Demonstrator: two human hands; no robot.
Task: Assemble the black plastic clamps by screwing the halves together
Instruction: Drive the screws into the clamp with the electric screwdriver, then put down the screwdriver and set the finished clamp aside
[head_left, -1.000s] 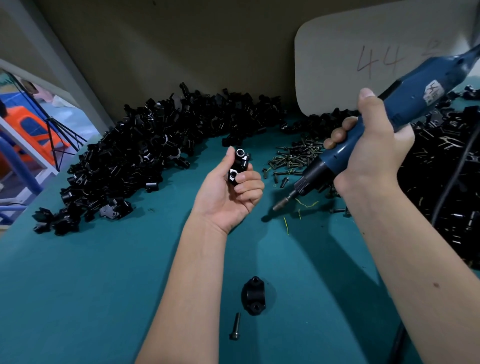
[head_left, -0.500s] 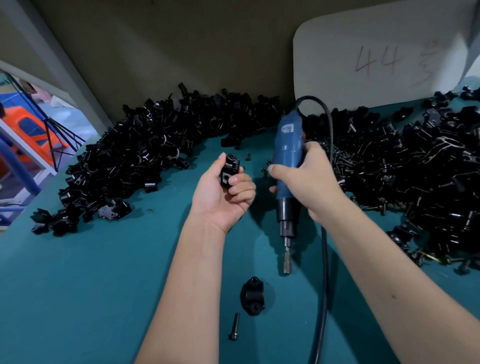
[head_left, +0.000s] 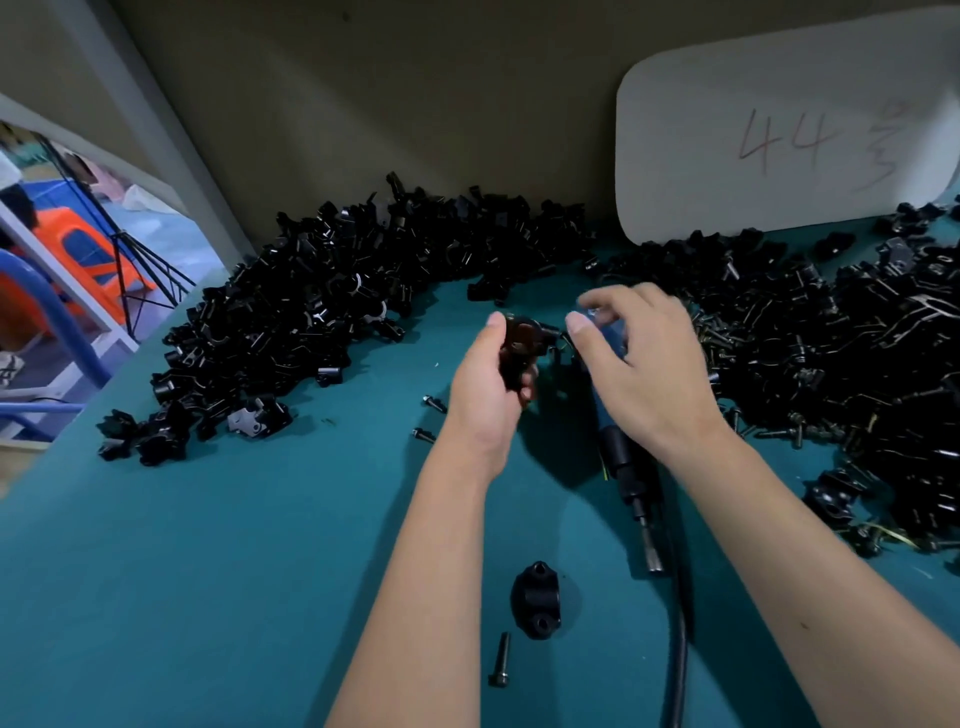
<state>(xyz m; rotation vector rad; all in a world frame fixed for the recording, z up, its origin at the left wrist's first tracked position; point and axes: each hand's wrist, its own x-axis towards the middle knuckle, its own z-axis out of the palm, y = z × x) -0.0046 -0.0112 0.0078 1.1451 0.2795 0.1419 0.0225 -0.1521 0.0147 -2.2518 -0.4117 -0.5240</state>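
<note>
- Left hand (head_left: 485, 395) grips a clamp (head_left: 522, 353) above the table (head_left: 208, 571).
- Right hand (head_left: 644, 364), fingers loose, holds nothing; screwdriver (head_left: 631, 478) lies beneath.
- Advice: seat the halves flush before driving a screw (head_left: 501, 659).

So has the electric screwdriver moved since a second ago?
Yes. The electric screwdriver has come down from the right hand onto the table, bit beside the loose clamp half.

left hand (head_left: 485, 395) around a black clamp (head_left: 521, 349), right hand (head_left: 641, 364) loose beside it
</note>
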